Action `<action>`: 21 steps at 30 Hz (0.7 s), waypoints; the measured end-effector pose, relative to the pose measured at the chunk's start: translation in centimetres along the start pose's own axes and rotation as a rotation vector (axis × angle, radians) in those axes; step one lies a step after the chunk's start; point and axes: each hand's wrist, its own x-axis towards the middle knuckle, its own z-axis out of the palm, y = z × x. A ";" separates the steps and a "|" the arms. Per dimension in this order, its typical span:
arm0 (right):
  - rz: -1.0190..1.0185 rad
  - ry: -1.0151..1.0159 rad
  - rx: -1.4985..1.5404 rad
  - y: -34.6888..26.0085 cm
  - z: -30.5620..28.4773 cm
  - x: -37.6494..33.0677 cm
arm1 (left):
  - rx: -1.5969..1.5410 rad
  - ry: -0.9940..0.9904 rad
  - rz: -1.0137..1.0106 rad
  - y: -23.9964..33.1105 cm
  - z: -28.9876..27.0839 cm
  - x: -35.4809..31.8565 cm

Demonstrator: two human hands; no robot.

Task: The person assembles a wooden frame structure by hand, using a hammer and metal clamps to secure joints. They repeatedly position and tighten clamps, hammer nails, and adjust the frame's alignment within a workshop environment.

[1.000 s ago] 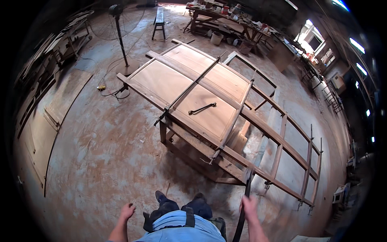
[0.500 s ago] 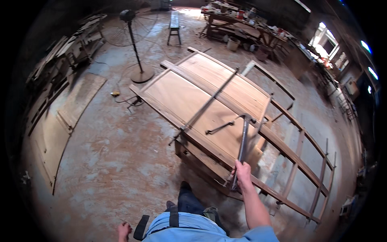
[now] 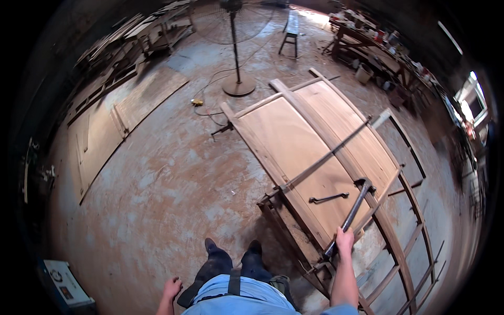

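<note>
My right hand (image 3: pixel 344 241) is closed around the handle of a claw hammer (image 3: pixel 353 211). The hammer's dark head is over the right end of a pale wooden panelled frame (image 3: pixel 287 137); whether it touches the wood I cannot tell. Beside it, a dark wrench (image 3: pixel 329 198) lies flat on the panel. A long metal bar clamp (image 3: pixel 332 152) crosses the panel from edge to edge. Away from the wood, my left hand (image 3: pixel 171 287) hangs low by my side with its fingers curled in and nothing visible in them.
An open wooden lattice frame (image 3: pixel 395 247) extends right of the panel. Beyond the panel stands a pedestal fan (image 3: pixel 236 68), its cable trailing over the floor. Thin boards (image 3: pixel 126 113) lie on the left. A cluttered workbench (image 3: pixel 362 44) and a narrow bench (image 3: pixel 292 31) are farther back.
My view has turned left, so the panel and fan appear farther right. The hammer stays in my right hand, and a white-and-blue box has come into view at lower left.
</note>
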 end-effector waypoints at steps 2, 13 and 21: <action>0.092 -0.080 -0.047 1.7 -0.7 1.5 | 0.061 -0.038 0.020 0.2 0.5 2.5; -0.075 0.051 0.391 -18.0 -4.3 -3.4 | 0.326 -0.067 0.216 5.1 -5.0 13.5; -0.536 -0.450 0.109 -34.9 6.7 -21.5 | 0.191 -0.040 0.164 5.7 -14.8 22.7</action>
